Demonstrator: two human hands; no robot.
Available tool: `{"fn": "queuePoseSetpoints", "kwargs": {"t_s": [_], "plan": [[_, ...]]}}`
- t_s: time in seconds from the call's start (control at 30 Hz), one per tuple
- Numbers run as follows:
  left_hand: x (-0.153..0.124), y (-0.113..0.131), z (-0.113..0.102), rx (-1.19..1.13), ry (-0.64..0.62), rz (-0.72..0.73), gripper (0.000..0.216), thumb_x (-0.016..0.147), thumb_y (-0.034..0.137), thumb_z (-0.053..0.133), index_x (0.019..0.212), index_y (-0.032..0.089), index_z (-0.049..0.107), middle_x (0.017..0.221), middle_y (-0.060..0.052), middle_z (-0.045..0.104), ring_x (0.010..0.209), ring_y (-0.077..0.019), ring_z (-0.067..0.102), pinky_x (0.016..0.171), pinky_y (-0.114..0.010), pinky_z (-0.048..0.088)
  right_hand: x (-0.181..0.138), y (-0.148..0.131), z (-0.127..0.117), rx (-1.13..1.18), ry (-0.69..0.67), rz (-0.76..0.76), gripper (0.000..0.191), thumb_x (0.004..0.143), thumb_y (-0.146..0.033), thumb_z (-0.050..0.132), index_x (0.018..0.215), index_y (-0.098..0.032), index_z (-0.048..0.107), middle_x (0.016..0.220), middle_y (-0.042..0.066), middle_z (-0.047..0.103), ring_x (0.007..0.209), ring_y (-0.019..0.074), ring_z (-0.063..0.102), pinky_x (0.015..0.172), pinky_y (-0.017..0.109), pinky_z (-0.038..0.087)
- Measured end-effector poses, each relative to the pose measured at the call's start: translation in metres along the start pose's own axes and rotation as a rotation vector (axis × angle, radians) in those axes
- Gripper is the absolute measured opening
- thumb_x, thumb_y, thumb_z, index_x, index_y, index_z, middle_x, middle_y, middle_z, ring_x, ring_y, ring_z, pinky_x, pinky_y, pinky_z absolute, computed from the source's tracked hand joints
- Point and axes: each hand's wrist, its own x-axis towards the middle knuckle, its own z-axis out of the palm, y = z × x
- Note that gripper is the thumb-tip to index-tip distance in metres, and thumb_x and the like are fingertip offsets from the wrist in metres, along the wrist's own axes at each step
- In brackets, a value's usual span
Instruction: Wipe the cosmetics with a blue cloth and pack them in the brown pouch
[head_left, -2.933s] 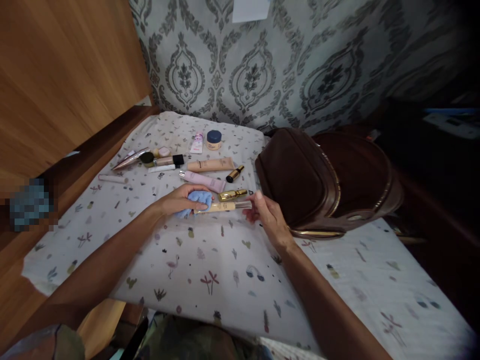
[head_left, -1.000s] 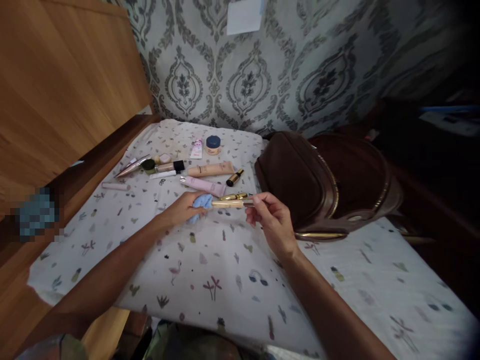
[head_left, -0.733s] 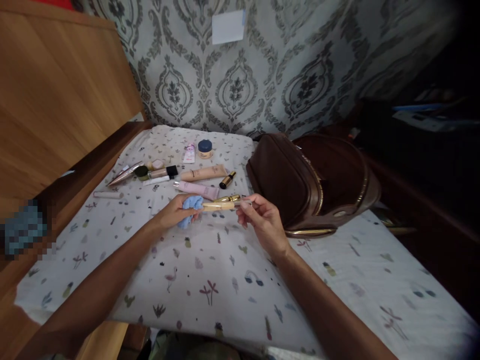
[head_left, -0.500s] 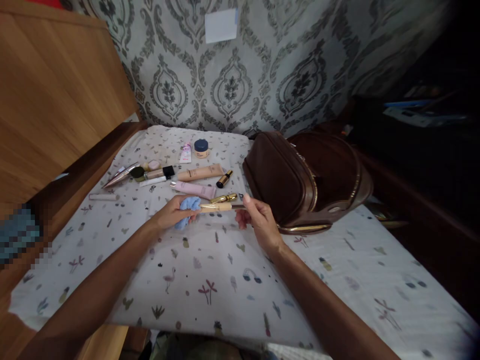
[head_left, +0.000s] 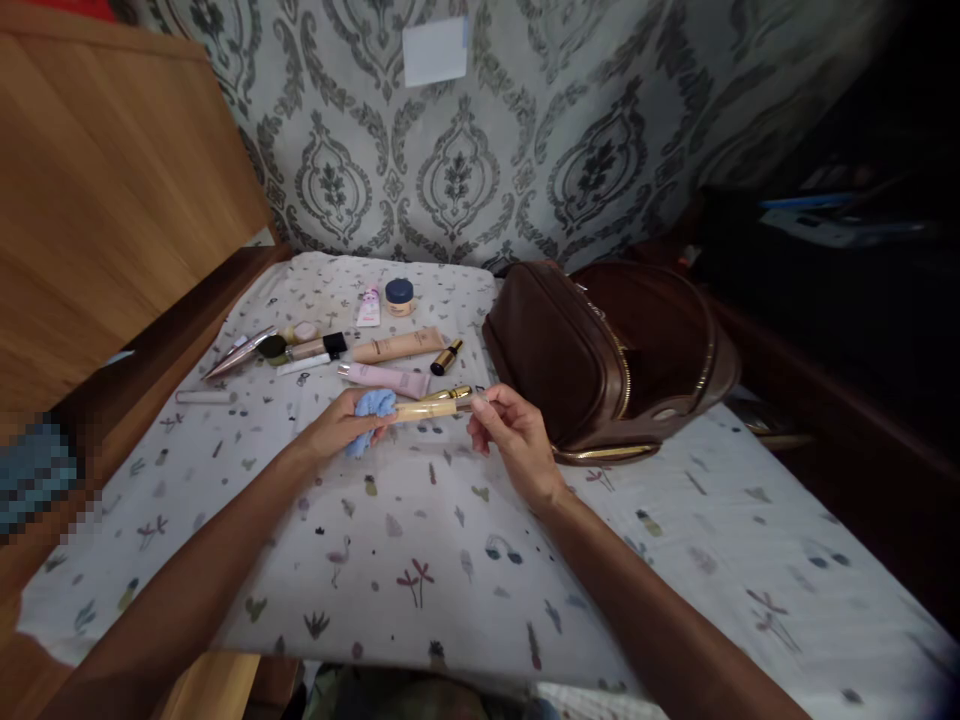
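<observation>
My left hand (head_left: 339, 428) is closed around a bunched light blue cloth (head_left: 375, 404), which wraps one end of a slim beige cosmetic tube (head_left: 426, 409). The tube lies level just above the tablecloth. My right hand (head_left: 519, 440) pinches its darker, narrow far end between thumb and fingers, hiding the tip. Just behind it are a gold tube (head_left: 452, 394) and a pink squeeze tube (head_left: 386, 379). A black-and-gold lipstick-like tube (head_left: 447, 357) and a peach squeeze tube (head_left: 397, 345) lie farther back.
A brown leather bag (head_left: 600, 360) stands unzipped to the right. Several cosmetics, including a blue-lidded jar (head_left: 400, 296) and a pointed metallic tube (head_left: 238, 354), lie at the back and left. A wooden panel (head_left: 127, 150) borders the left side; patterned wallpaper (head_left: 457, 180) rises behind.
My right hand has shifted slightly toward the tube's end and its grip has changed a little. My left hand keeps the cloth on the other end. The view has moved slightly.
</observation>
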Motion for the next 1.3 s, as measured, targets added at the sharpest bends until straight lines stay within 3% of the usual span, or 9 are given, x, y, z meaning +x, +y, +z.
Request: {"fn": "queuePoseSetpoints", "kwargs": {"t_s": [0.4, 0.53, 0.67, 0.73, 0.83, 0.93, 1.03, 1.17, 1.3], "plan": [[0.0, -0.005, 0.004, -0.064, -0.005, -0.044, 0.043, 0.074, 0.052, 0.076, 0.063, 0.015, 0.056, 0.054, 0.001, 0.057, 0.046, -0.0079, 0.048, 0.045, -0.02, 0.036, -0.001, 0.0, 0.001, 0.085, 0.022, 0.03, 0.045, 0.076, -0.058, 0.076, 0.074, -0.02, 0.053, 0.056, -0.005, 0.061, 0.042, 0.0077, 0.05, 0.042, 0.02, 0.038], [-0.001, -0.005, 0.011, -0.1, -0.057, -0.08, 0.047, 0.073, 0.056, 0.075, 0.062, 0.015, 0.056, 0.053, 0.001, 0.056, 0.045, -0.0079, 0.047, 0.045, -0.02, 0.036, -0.003, 0.001, 0.005, 0.187, -0.072, 0.063, 0.042, 0.071, -0.047, 0.083, 0.097, -0.02, 0.066, 0.064, -0.005, 0.063, 0.051, 0.0087, 0.054, 0.046, 0.02, 0.04], [-0.002, -0.006, 0.017, -0.069, -0.138, -0.127, 0.048, 0.075, 0.06, 0.072, 0.067, 0.015, 0.058, 0.058, 0.0, 0.058, 0.049, -0.0099, 0.05, 0.047, -0.021, 0.038, -0.005, 0.003, 0.008, 0.174, -0.155, 0.116, 0.036, 0.07, -0.047, 0.083, 0.083, -0.017, 0.069, 0.06, -0.004, 0.058, 0.05, 0.0086, 0.049, 0.047, 0.022, 0.039], [-0.002, -0.007, 0.019, 0.004, -0.082, -0.111, 0.046, 0.079, 0.059, 0.07, 0.074, 0.015, 0.06, 0.064, -0.001, 0.06, 0.056, -0.0112, 0.054, 0.051, -0.021, 0.041, -0.005, 0.003, 0.008, 0.147, -0.133, 0.091, 0.038, 0.071, -0.052, 0.082, 0.08, -0.017, 0.068, 0.058, -0.005, 0.055, 0.05, 0.0087, 0.047, 0.047, 0.022, 0.039], [-0.003, -0.005, 0.023, 0.042, 0.125, -0.048, 0.043, 0.084, 0.058, 0.067, 0.083, 0.016, 0.059, 0.071, 0.0, 0.06, 0.063, -0.0119, 0.054, 0.057, -0.021, 0.043, -0.005, -0.002, 0.008, 0.112, -0.139, 0.056, 0.043, 0.075, -0.061, 0.075, 0.079, -0.019, 0.067, 0.063, -0.004, 0.056, 0.054, 0.0096, 0.049, 0.049, 0.023, 0.041], [-0.007, 0.001, 0.03, 0.011, 0.216, 0.028, 0.045, 0.087, 0.061, 0.062, 0.102, 0.019, 0.061, 0.084, -0.001, 0.061, 0.071, -0.0132, 0.055, 0.063, -0.022, 0.046, -0.009, -0.008, 0.007, 0.078, -0.31, 0.138, 0.05, 0.083, -0.067, 0.063, 0.074, -0.018, 0.062, 0.066, -0.001, 0.06, 0.055, 0.0105, 0.054, 0.048, 0.022, 0.039], [-0.015, 0.012, 0.037, 0.077, 0.179, 0.107, 0.05, 0.091, 0.064, 0.054, 0.116, 0.022, 0.061, 0.095, -0.003, 0.062, 0.076, -0.0148, 0.055, 0.068, -0.024, 0.048, -0.015, -0.009, 0.009, 0.041, -0.537, 0.298, 0.051, 0.083, -0.068, 0.062, 0.072, -0.019, 0.054, 0.062, -0.002, 0.059, 0.048, 0.0096, 0.051, 0.041, 0.02, 0.031], [-0.022, 0.025, 0.046, 0.206, 0.03, 0.094, 0.046, 0.093, 0.063, 0.049, 0.102, 0.02, 0.063, 0.076, -0.001, 0.056, 0.069, -0.0148, 0.052, 0.064, -0.023, 0.046, -0.019, -0.006, 0.012, -0.013, -0.676, 0.298, 0.054, 0.08, -0.07, 0.064, 0.068, -0.02, 0.048, 0.054, -0.007, 0.043, 0.046, 0.0061, 0.036, 0.04, 0.019, 0.026], [-0.024, 0.025, 0.05, 0.132, 0.105, -0.017, 0.05, 0.089, 0.068, 0.052, 0.082, 0.019, 0.06, 0.066, 0.001, 0.053, 0.06, -0.0126, 0.049, 0.056, -0.022, 0.043, -0.02, -0.007, 0.014, -0.034, -0.686, 0.156, 0.053, 0.083, -0.068, 0.062, 0.071, -0.018, 0.053, 0.058, -0.007, 0.039, 0.052, 0.0064, 0.034, 0.046, 0.019, 0.028]]}}
